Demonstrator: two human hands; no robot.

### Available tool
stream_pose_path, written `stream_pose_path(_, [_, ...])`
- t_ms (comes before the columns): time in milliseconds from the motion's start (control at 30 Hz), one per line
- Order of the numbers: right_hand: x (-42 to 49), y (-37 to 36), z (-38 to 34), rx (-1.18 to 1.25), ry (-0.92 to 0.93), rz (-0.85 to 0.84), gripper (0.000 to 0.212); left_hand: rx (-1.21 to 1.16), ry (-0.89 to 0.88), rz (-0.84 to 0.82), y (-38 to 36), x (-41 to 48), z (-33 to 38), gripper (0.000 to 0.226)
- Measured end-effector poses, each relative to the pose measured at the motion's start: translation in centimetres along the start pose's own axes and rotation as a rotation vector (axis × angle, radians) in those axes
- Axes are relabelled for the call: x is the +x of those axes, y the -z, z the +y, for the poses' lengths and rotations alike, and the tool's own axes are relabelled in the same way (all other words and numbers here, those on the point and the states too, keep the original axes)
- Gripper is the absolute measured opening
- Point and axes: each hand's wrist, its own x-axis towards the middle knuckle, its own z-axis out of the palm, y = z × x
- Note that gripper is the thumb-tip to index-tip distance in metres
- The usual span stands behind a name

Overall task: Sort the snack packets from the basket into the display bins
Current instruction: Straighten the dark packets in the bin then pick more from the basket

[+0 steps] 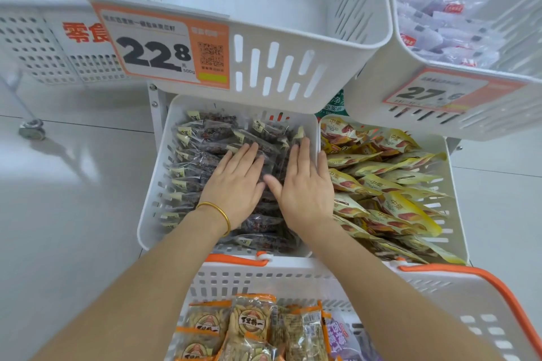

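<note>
Both hands lie flat on dark clear snack packets [205, 138] that fill the lower left white display bin [152, 202]. My left hand [234, 182], with a gold bangle at the wrist, presses the pile's middle with straight fingers. My right hand [302, 184] presses beside it, near the bin's right wall. Below my arms sits the white basket with orange handles [457, 287]. It holds orange-topped packets of pale snacks [249, 322] and a purple packet [340, 337].
The lower right bin [451, 231] is full of yellow packets [390, 184]. Above, an upper white bin [293, 61] carries a 22.8 price tag [158, 50]; its inside shows no packets. An upper right bin [440, 114] holds clear packets. A pale tiled floor lies left.
</note>
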Motion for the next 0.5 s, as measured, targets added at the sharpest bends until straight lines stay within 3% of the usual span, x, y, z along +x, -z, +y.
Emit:
stream_pose_path(200, [2.6,0.2,-0.6,0.032,-0.07,0.012,0.097,-0.001,-0.001,0.008,0.0,0.0,0.0,0.053])
stream_pose_path(367, [1.3,0.3,-0.2,0.043,-0.015,-0.078,0.082,0.009,0.008,-0.068,0.5,0.0,-0.1,0.054])
stream_pose_path(500, [-1.6,3.3,1.4,0.271,0.035,0.075,0.072,-0.058,0.032,-0.077,2.5,-0.7,0.4,0.051])
